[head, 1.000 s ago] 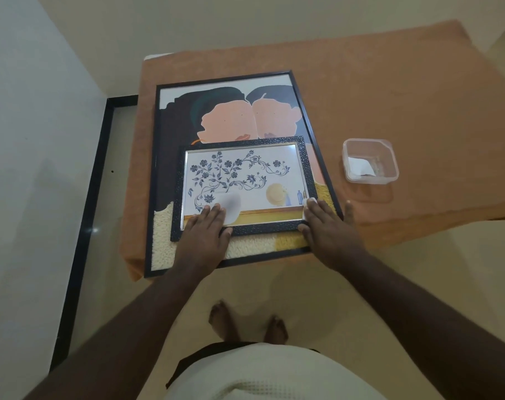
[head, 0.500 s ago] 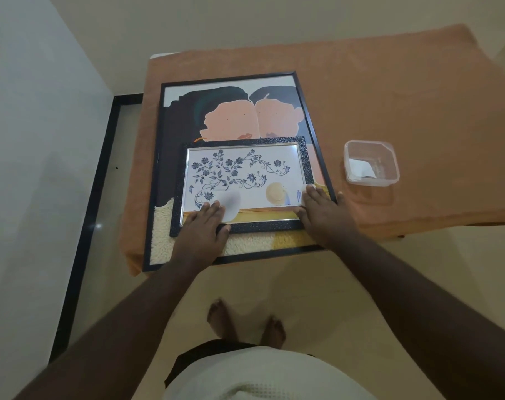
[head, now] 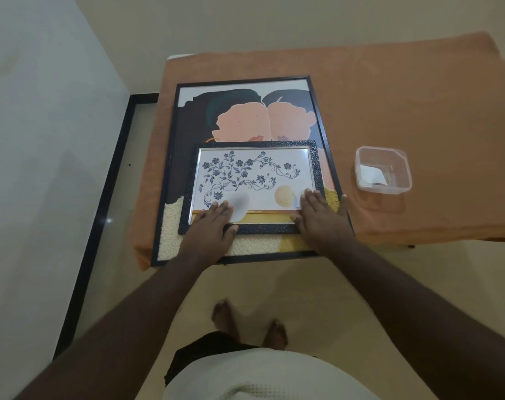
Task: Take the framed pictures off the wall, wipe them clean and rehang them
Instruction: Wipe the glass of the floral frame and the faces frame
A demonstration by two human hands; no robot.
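A small picture in a dark textured frame (head: pixel 314 166), showing blue flowers, lies on top of a large black-framed portrait (head: pixel 245 111) on the table. My left hand (head: pixel 213 226) rests flat on the small frame's lower left corner. My right hand (head: pixel 320 220) lies flat over its lower right corner, fingers on the glass, with a small pale scrap of wipe (head: pixel 297 202) showing at the fingertips. A blurred pale patch (head: pixel 241 206) sits on the glass beside my left fingers; I cannot tell whether it is a wipe or a reflection.
An orange cloth covers the table (head: pixel 418 105). A clear plastic tub (head: pixel 382 170) with a white wipe inside stands right of the frames. The large frame overhangs the table's near edge. A white wall (head: pixel 43 140) is close on the left. My bare feet (head: pixel 248 324) stand below.
My right hand has slid from the small frame's lower right corner up and inward onto the glass. My left hand stays in place on the lower left corner.
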